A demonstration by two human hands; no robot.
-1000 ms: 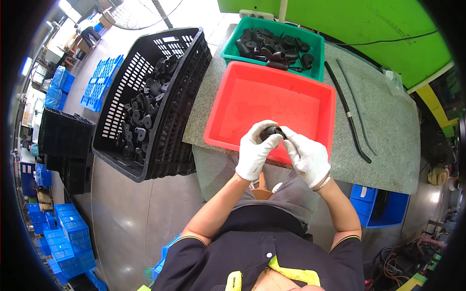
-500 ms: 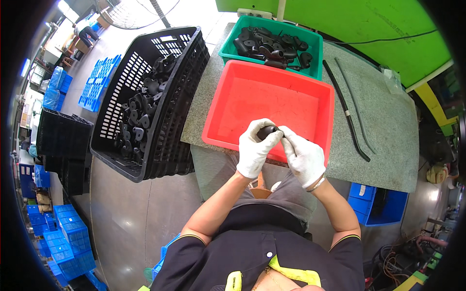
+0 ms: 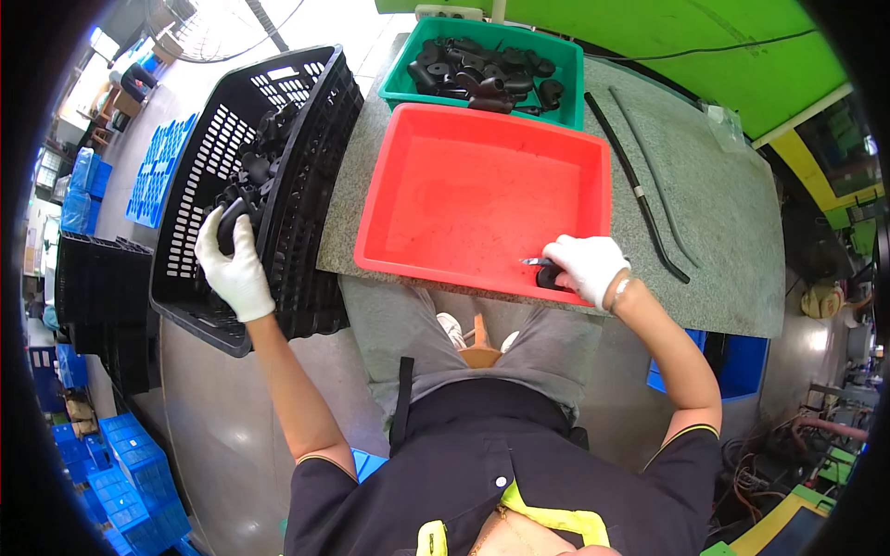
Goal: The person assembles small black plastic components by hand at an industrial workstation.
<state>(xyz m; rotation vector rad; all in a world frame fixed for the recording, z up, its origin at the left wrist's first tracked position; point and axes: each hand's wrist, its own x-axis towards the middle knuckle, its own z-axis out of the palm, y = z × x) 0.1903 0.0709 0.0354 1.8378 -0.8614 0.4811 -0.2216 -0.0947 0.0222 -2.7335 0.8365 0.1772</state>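
Note:
My left hand point(image 3: 234, 264), in a white glove, is inside the black slatted crate point(image 3: 190, 167) at my left, closed around a black rubber part point(image 3: 227, 222) among several more. My right hand point(image 3: 586, 267), also gloved, rests on the near rim of the empty red tray point(image 3: 482, 195), gripping a small tool with a metal blade point(image 3: 542, 269) that points left. The two hands are far apart.
A green bin point(image 3: 482, 56) full of black rubber parts stands behind the red tray. Two long dark rods point(image 3: 640, 185) lie on the grey stone table point(image 3: 723, 232) to the right. Blue crates point(image 3: 139, 473) stack on the floor at the left.
Both hands were together over the red tray's near edge, holding a black part. The left hand has swung out to the black crate and closed on a part; the right stays at the tray rim.

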